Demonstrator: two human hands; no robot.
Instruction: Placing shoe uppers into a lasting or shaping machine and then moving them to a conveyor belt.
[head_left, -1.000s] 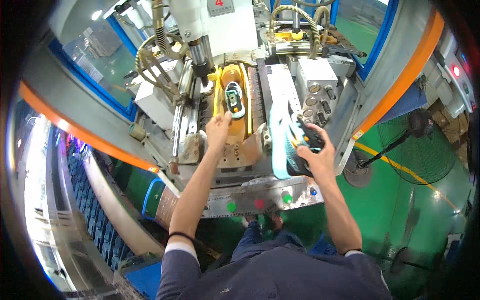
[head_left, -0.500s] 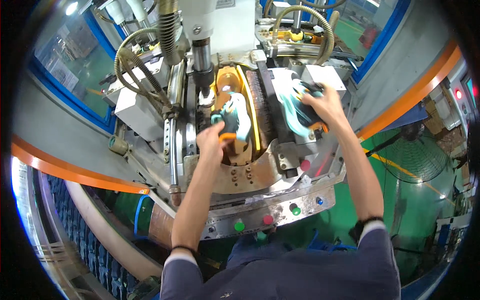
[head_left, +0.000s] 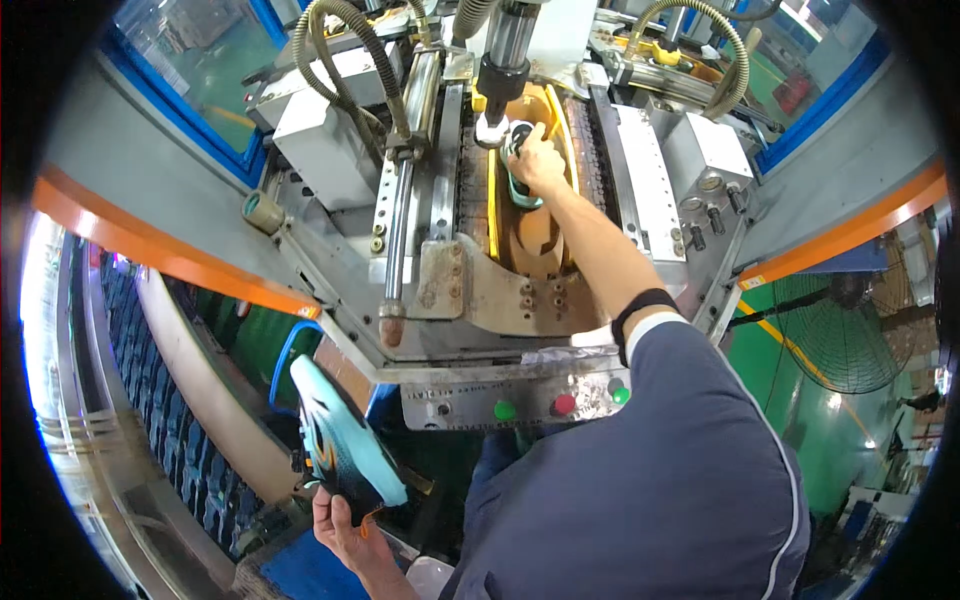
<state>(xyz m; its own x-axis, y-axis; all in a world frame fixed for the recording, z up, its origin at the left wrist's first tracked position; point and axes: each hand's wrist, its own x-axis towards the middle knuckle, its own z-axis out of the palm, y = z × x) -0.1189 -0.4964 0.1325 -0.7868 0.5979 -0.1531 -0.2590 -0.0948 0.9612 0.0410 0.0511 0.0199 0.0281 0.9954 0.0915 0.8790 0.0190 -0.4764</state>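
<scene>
My left hand [head_left: 345, 530] is down at the lower left, its fingers and thumb closed on the heel end of a sports shoe [head_left: 350, 445]. That shoe is pale turquoise and black with orange marks, and it is held up on end, toe upward. Stretched forward, my right hand [head_left: 540, 165] grips a second shoe [head_left: 522, 195] of similar colours, black on top with a turquoise edge. This one is inside the yellow-edged trough [head_left: 540, 245] of the machine, below and beside the vertical press rod [head_left: 502, 80]. My hand covers part of it.
A front panel [head_left: 465, 408] with green and red buttons runs along the machine's near edge. A steel cylinder rod [head_left: 400, 230] flanks the trough on the left. Orange-edged guards [head_left: 180, 265] curve at both sides. Far left is a dark ridged conveyor [head_left: 180, 400]; a caged fan [head_left: 840, 335] stands right.
My left hand has moved from the trough to the lower left with a shoe. My right hand has gone from the machine's right side into the trough with the other shoe. The view has shifted.
</scene>
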